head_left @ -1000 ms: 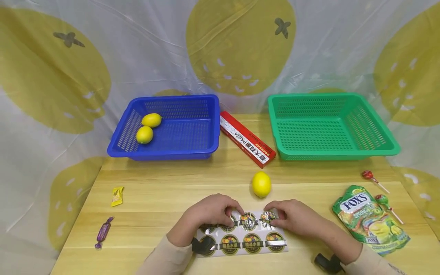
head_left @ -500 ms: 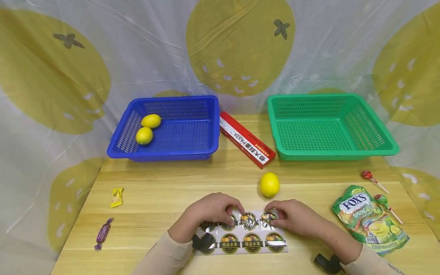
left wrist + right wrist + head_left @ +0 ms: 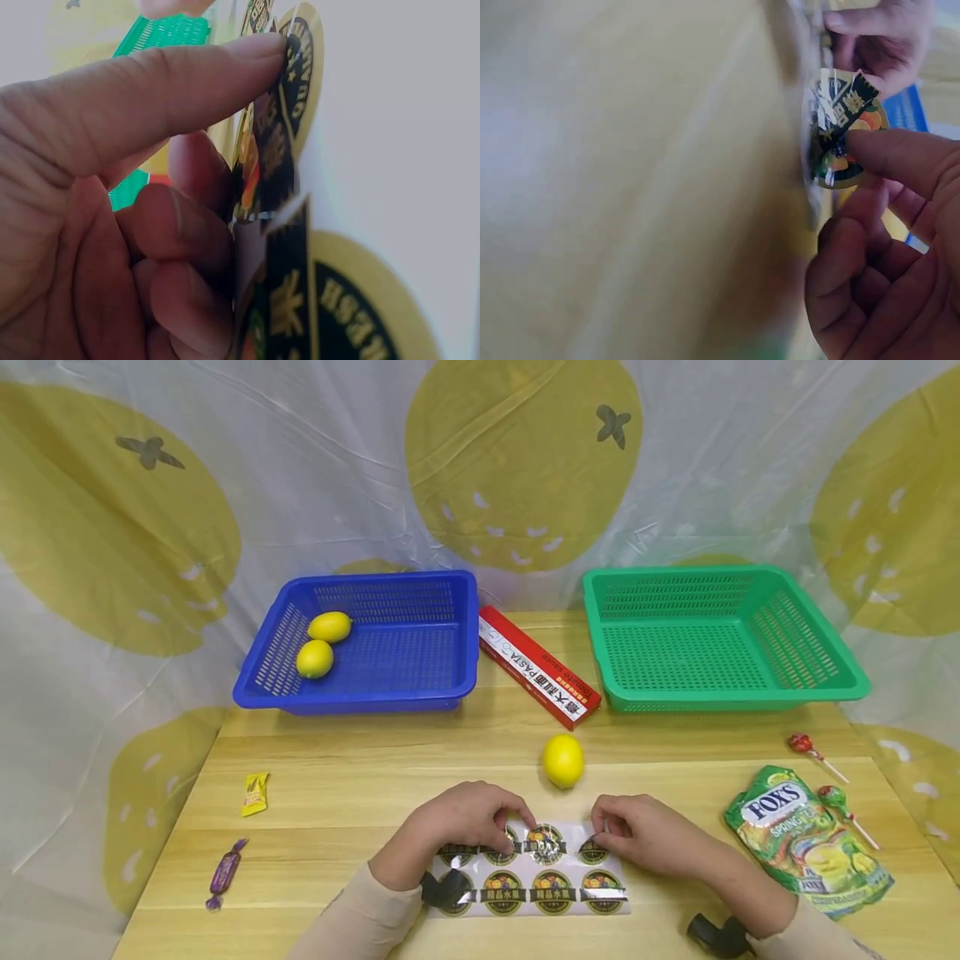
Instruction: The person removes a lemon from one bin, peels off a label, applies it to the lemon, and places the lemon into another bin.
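Note:
A white sticker sheet (image 3: 540, 893) with round fruit labels lies at the table's near edge. My left hand (image 3: 517, 827) holds the sheet's upper left part; in the left wrist view its thumb (image 3: 187, 90) and fingers pinch the sheet (image 3: 300, 82). My right hand (image 3: 600, 832) pinches the top right sticker (image 3: 592, 852). The right wrist view shows that round sticker (image 3: 844, 127) lifted off the backing between thumb and fingers. A loose lemon (image 3: 562, 761) sits just beyond the sheet.
The blue basket (image 3: 397, 693) at back left holds two lemons (image 3: 315, 658). An empty green basket (image 3: 720, 693) stands at back right, with a red pasta box (image 3: 538, 665) between them. A Fox's candy bag (image 3: 806, 839) and lollipops (image 3: 813, 753) lie right; wrapped candies (image 3: 255, 792) lie left.
The loose lemon rolled right, then back left. My right fingers closed on the top right sticker and began lifting it. My left hand stayed on the sheet.

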Tool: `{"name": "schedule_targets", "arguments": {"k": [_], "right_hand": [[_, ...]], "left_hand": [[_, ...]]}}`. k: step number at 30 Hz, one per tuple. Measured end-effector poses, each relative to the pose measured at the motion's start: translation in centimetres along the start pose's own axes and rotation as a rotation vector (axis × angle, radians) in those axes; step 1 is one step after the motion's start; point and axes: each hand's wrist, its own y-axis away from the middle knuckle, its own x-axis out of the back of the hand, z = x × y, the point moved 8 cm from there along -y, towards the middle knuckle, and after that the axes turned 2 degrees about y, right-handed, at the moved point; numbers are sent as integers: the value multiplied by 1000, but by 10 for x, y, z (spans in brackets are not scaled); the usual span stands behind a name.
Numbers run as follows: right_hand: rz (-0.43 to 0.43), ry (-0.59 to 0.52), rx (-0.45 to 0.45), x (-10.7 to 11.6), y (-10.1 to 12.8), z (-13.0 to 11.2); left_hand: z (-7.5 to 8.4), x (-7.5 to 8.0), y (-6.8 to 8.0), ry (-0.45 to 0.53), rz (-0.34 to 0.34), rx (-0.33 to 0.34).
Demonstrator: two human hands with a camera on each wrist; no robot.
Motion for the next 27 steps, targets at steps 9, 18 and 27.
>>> {"name": "schedule_targets", "arguments": {"k": [9,18,27], "right_hand": [[26,-207,-11,16,5,-11],[30,-615,-62,8,-4,-17],[184,-661,-110,13,-12,-25]], "left_hand": [[-1,-1,2,4,4,0],[10,4,2,63,61,-71],[34,27,4,412,379,-302]]}}
